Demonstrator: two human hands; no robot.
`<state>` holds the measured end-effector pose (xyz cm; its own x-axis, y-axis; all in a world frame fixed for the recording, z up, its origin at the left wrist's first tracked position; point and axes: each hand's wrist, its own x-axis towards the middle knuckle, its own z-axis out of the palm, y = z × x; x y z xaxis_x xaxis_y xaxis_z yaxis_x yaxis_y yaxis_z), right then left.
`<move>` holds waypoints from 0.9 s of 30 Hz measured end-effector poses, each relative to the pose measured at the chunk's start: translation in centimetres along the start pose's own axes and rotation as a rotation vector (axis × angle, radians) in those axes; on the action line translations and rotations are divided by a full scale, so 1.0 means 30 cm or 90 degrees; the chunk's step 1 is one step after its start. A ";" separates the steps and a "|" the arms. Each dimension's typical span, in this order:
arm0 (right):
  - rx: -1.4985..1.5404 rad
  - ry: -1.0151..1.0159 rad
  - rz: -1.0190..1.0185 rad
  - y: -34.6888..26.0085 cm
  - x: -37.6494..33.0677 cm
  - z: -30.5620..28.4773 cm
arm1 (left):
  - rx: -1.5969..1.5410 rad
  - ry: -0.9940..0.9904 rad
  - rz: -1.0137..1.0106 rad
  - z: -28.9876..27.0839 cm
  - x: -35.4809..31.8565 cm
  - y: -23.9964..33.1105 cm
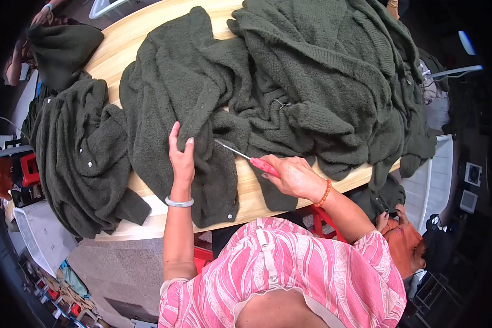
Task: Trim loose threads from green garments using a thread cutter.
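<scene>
A dark green knitted cardigan (183,82) is spread in folds on the table in front of me, with a small shiny button near its lower corner. My left hand (181,161) rests on it, thumb and forefinger stretched apart; the other fingers are mostly hidden. My right hand (296,176) is closed round the pink handle of a thin metal-shafted tool (265,166). The shaft points up and left, its tip at the knit just right of my left hand. I cannot make out the tip's shape.
A large heap of dark green knitwear (333,82) covers the right of the wooden table (202,221). Another buttoned green cardigan (82,153) hangs over the left edge. White plastic bins (440,180) stand beside the table. A person in orange (402,246) handles dark cloth at the right.
</scene>
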<state>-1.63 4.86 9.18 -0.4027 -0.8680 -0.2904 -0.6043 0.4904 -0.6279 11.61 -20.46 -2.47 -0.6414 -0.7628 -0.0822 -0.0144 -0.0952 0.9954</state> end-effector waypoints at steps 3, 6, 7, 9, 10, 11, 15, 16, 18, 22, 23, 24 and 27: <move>-0.009 -0.056 -0.021 -0.034 0.012 -0.008 | -0.253 -0.030 -0.145 0.015 -0.049 -0.004; -0.011 -0.079 -0.015 -0.076 0.016 -0.021 | -0.289 -0.009 -0.209 -0.012 -0.084 -0.078; -0.025 -0.085 -0.011 -0.083 0.017 -0.024 | -0.317 0.009 -0.238 -0.027 -0.096 -0.107; -0.043 -0.074 0.004 -0.078 0.041 -0.023 | -0.346 0.015 -0.259 -0.049 -0.109 -0.136; -0.061 -0.061 0.020 -0.075 0.053 -0.022 | -0.343 0.027 -0.269 -0.049 -0.114 -0.139; -0.062 -0.064 0.019 -0.076 0.059 -0.020 | -0.341 0.040 -0.279 -0.049 -0.118 -0.141; -0.074 -0.055 -0.001 -0.060 0.086 0.000 | -0.359 0.016 -0.277 -0.037 -0.105 -0.095; -0.082 -0.017 -0.013 -0.058 0.090 0.004 | -0.348 0.018 -0.277 -0.038 -0.106 -0.102; -0.084 -0.078 -0.025 -0.082 0.092 -0.008 | -0.336 0.020 -0.278 -0.048 -0.109 -0.125; -0.052 -0.110 -0.079 -0.064 0.092 0.001 | -0.350 0.028 -0.296 -0.065 -0.112 -0.114; -0.067 -0.073 -0.069 -0.054 0.096 -0.003 | -0.378 -0.001 -0.298 -0.062 -0.113 -0.100; -0.083 -0.079 -0.026 -0.057 0.105 -0.011 | -0.396 0.007 -0.296 -0.072 -0.113 -0.101; -0.041 -0.100 -0.019 -0.040 0.095 -0.021 | -0.263 -0.016 -0.300 -0.100 -0.101 -0.075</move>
<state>-2.49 1.86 9.56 -0.2743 -0.8815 -0.3844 -0.6595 0.4634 -0.5919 15.89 -19.85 -4.60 -0.6566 -0.5636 -0.5013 -0.0055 -0.6610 0.7504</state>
